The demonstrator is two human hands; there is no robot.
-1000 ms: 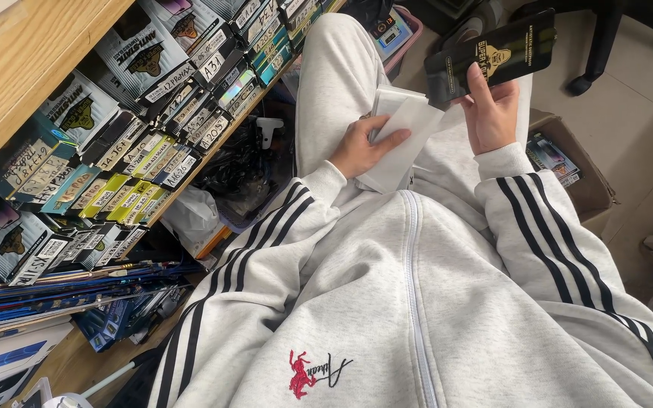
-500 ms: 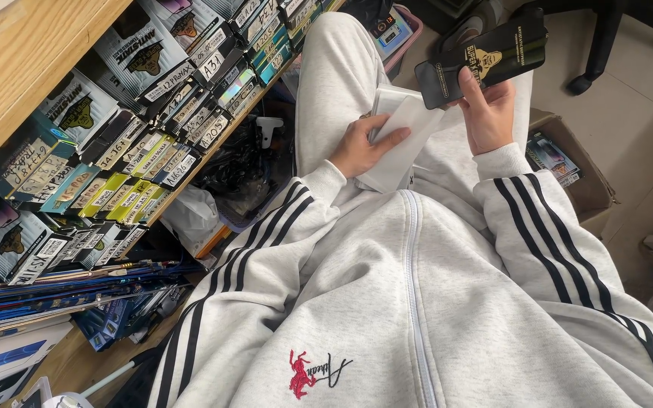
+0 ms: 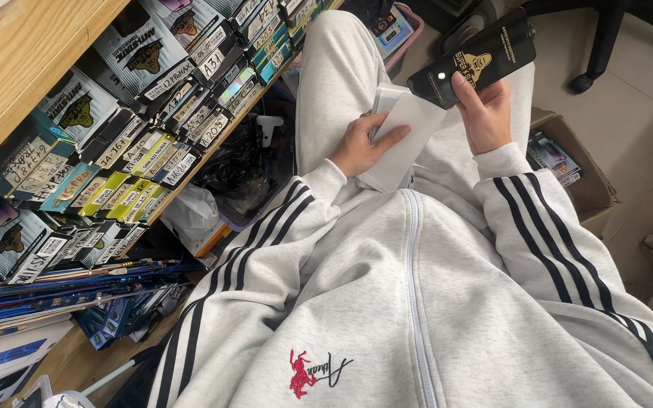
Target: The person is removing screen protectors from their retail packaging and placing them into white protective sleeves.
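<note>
My left hand rests on my lap and grips a stack of white flat packets, thumb across the top one. My right hand is raised in front of me and holds a flat black packet with a gold emblem, tilted up to the right. The black packet sits just above and to the right of the white stack without touching it. I wear a light grey zip jacket with black sleeve stripes and grey trousers.
A wooden shelf on the left holds rows of upright boxed packets with handwritten labels. Below it lie dark bags and blue packages. A cardboard box stands on the tiled floor at right, near a chair base.
My right hand has tilted and lifted the black packet slightly up and to the right. The left hand and white stack have stayed in place.
</note>
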